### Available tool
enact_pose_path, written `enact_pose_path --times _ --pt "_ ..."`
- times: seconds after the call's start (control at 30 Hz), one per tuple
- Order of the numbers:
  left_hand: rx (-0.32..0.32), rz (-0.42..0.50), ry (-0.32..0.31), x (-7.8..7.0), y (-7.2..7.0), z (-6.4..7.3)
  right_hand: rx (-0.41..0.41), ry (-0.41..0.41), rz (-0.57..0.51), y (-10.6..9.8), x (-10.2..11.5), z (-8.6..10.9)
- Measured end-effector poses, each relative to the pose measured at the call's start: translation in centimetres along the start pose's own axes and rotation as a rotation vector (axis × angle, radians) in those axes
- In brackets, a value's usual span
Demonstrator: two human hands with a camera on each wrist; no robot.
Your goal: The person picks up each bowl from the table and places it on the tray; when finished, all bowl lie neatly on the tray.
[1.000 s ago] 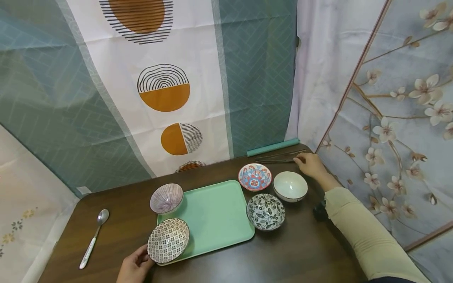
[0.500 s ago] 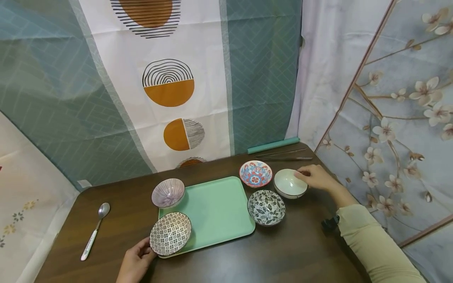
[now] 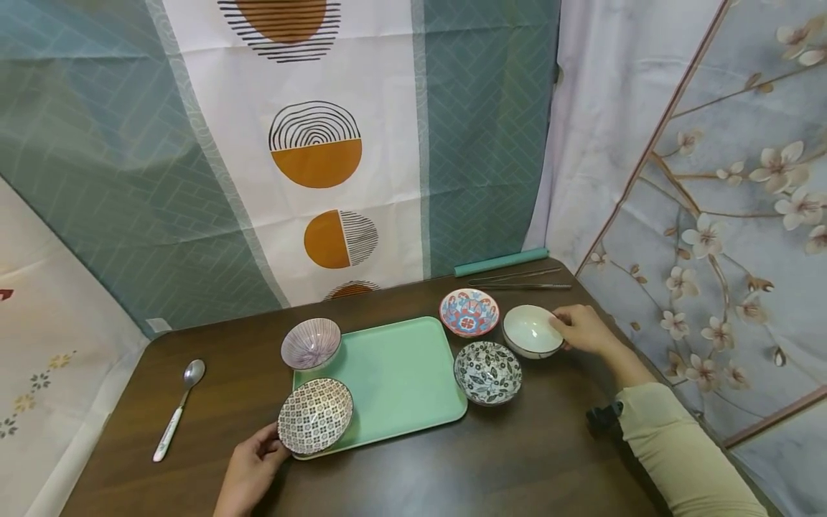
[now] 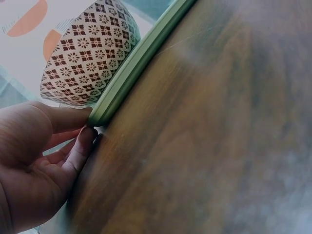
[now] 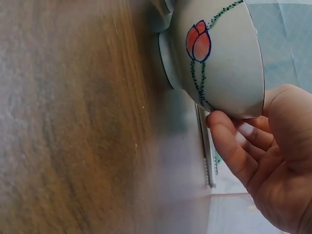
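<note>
The hands are well apart, each busy with a different thing. The right hand (image 3: 581, 327) pinches the white bowl (image 3: 531, 330) at its right side, with a fingertip against the outer wall and the rim caught in the grip. That bowl is toward the far right of the desk (image 3: 400, 481), just beside the red-and-blue bowl (image 3: 469, 314) and the black-and-white bowl (image 3: 487, 373). The left hand (image 3: 252, 463) pinches the near left corner of the green tray (image 3: 403, 388), close under the brown-patterned bowl (image 3: 316, 416) that stands there (the purple-striped bowl (image 3: 311, 343) is on the far left corner).

The step in hand looks like a grip on the white bowl. To do it well, squeeze across the wall rather than along the edge, since glazed ware is likely slippery and a bowl held on one side tends to tip. Whether its foot is clear of the desk I cannot tell. Any lift would best go straight up and level, because the two neighbouring bowls are near enough to be knocked. The left hand should mainly steady the tray; raising that corner could tilt the patterned bowl or slide it off.
</note>
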State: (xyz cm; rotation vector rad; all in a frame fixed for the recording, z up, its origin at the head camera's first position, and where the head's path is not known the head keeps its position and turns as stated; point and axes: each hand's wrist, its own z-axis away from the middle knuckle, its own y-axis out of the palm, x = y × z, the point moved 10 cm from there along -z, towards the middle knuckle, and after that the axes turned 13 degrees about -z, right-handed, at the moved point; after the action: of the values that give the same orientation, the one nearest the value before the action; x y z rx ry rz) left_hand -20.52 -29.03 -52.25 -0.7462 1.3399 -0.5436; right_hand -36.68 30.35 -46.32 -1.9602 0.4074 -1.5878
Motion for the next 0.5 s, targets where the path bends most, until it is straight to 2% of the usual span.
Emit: enact_pose_path --times 0.2,0.37,0.5 --pt "0.002 0.014 0.002 -0.2 0.1 0.0 -0.045 0.014 -0.03 -1.1 0.2 0.6" --pt "-0.008 0.015 0.005 -0.3 -0.1 0.1 -0.078 -0.02 -0.047 -2.1 1.9 0.2" --pt "0.002 0.015 -0.023 -0.1 0.0 0.1 -0.093 -0.031 -0.042 -2.5 3.7 -0.2"
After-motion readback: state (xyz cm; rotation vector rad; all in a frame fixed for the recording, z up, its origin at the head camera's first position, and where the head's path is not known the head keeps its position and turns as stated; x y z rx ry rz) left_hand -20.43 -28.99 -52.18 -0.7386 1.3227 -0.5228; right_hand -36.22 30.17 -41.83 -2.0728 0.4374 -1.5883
